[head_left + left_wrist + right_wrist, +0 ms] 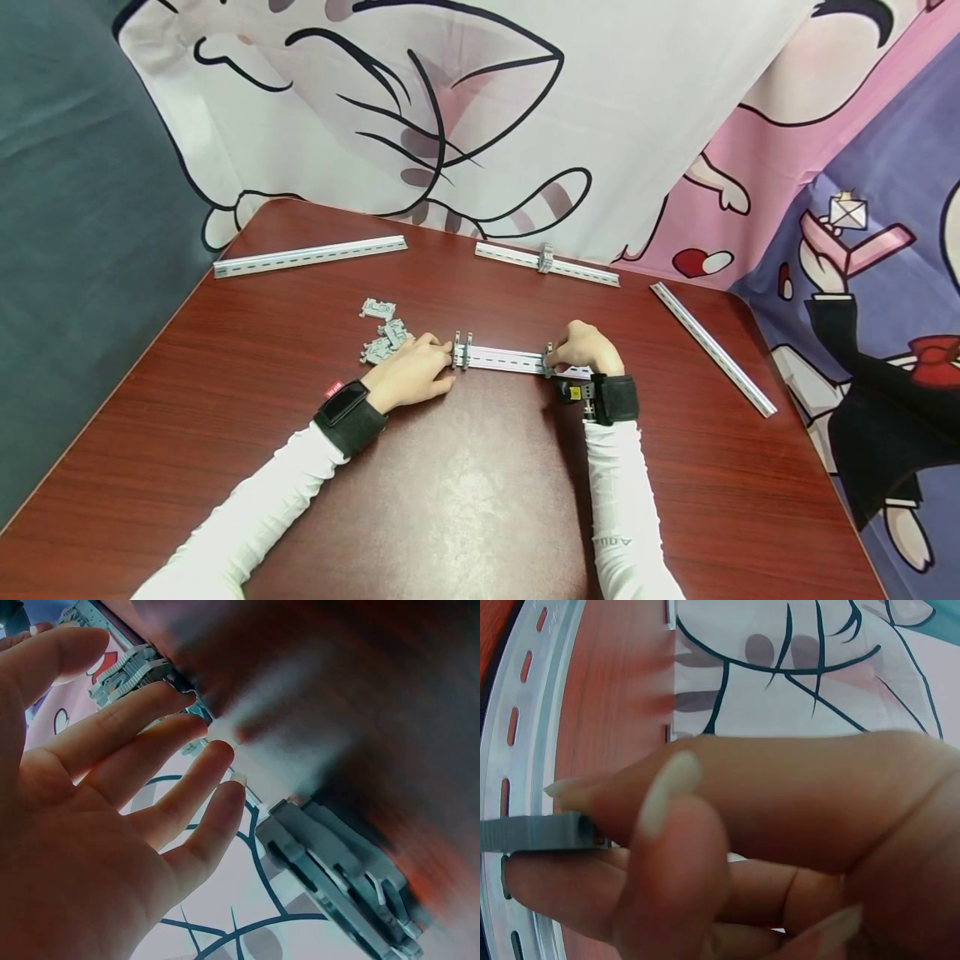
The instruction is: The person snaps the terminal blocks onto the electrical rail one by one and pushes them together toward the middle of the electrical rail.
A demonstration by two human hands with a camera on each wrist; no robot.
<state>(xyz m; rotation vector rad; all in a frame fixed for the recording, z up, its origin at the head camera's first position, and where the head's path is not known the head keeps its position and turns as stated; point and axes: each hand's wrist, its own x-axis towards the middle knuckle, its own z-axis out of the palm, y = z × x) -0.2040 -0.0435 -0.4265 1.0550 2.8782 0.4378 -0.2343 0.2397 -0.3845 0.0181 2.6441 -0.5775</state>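
Red-brown wood tops the bench, and in the head view a slotted metal rail lies across its middle, two grey clips upright at its left end. The left hand is just beside that end, near a clip pile; the right hand is towards the other end. A second rail lies by the bench's far left corner, a third rail along the far edge, a fourth rail near the right edge. In the left wrist view, the left fingers are loosely spread, more grey clips beside the little finger. In the right wrist view, the right fingers pinch one grey clip crosswise over the slotted metal rail; whether it's seated I cannot tell
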